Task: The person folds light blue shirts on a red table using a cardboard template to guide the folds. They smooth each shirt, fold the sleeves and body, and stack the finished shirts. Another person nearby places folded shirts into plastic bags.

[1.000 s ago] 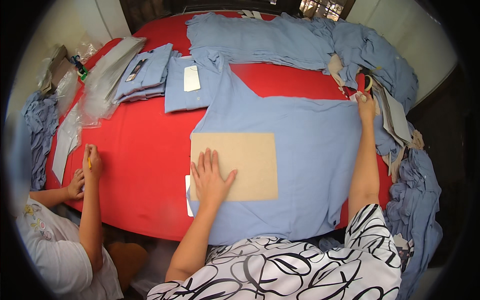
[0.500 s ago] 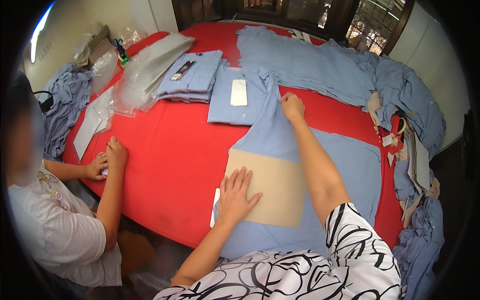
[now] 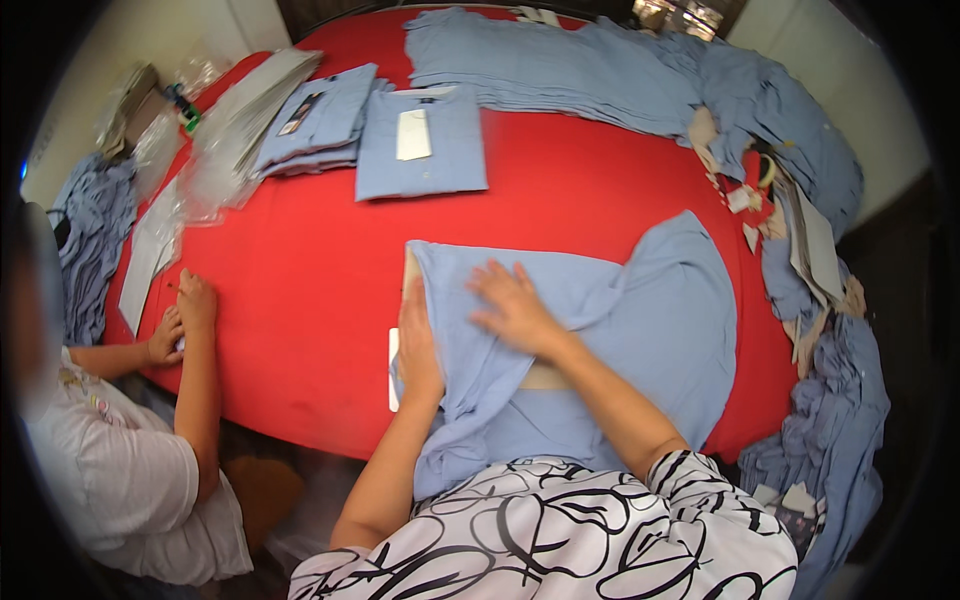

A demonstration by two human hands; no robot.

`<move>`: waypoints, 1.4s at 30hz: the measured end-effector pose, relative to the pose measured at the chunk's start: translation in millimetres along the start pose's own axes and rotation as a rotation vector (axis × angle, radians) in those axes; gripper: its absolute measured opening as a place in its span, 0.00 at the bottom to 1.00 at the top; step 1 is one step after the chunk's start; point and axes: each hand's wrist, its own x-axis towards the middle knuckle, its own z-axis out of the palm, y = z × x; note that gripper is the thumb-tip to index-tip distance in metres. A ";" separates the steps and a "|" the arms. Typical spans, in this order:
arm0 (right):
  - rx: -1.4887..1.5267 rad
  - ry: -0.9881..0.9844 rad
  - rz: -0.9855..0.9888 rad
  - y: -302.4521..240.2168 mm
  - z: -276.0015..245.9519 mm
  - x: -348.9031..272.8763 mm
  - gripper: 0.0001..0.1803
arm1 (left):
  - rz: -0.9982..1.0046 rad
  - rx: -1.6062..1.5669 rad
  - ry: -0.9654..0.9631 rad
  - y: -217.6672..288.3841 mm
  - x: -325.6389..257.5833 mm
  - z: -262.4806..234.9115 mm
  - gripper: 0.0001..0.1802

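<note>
A light blue shirt (image 3: pixel 670 320) is spread before me, with part of it folded over a tan cardboard sheet (image 3: pixel 545 376). Most of the cardboard is covered; strips show at its upper left corner and between the cloth layers. My left hand (image 3: pixel 420 350) lies along the left edge of the cardboard, fingers stretched out and touching the folded cloth. Fingers spread, my right hand (image 3: pixel 515 308) rests on the folded-over layer, slightly blurred. A white tag (image 3: pixel 393 372) sticks out beside my left hand.
Beyond are a folded blue shirt (image 3: pixel 450 150) with a white tag, a stack of folded shirts (image 3: pixel 315 120) and clear plastic bags (image 3: pixel 235 130). Layered blue garments (image 3: pixel 550 70) line the far edge; more cloth piles up at right. At left, a co-worker's hands (image 3: pixel 185 320) work at the red table (image 3: pixel 300 330).
The shirt's far part has been brought toward me over the cardboard. My right hand has come back from the far side onto the cloth; my left has shifted to the cardboard's left edge.
</note>
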 end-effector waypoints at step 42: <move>-0.287 0.253 1.266 119.5 -255.5 -391.0 0.11 | -0.052 -0.279 0.037 -2.3 3.0 2.4 0.19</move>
